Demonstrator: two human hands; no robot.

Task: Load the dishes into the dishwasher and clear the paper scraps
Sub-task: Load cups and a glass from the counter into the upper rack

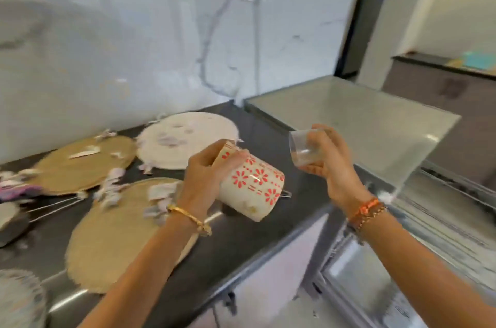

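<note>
Paper scraps [111, 189] on placemats [118, 231]

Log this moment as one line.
left hand: holds floral mug | right hand: holds clear glass | paper scraps: on counter

A: What was the supporting surface?
B: A dark countertop [236, 241], set against a marbled wall.
A: What lay directly on it?
B: Two tan round placemats [80, 166] [112, 239] and one white round placemat [188, 145], near one another. Paper scraps [110, 188] were scattered over and between them. A blurred plate [18, 298] sat at the near-left edge
</note>
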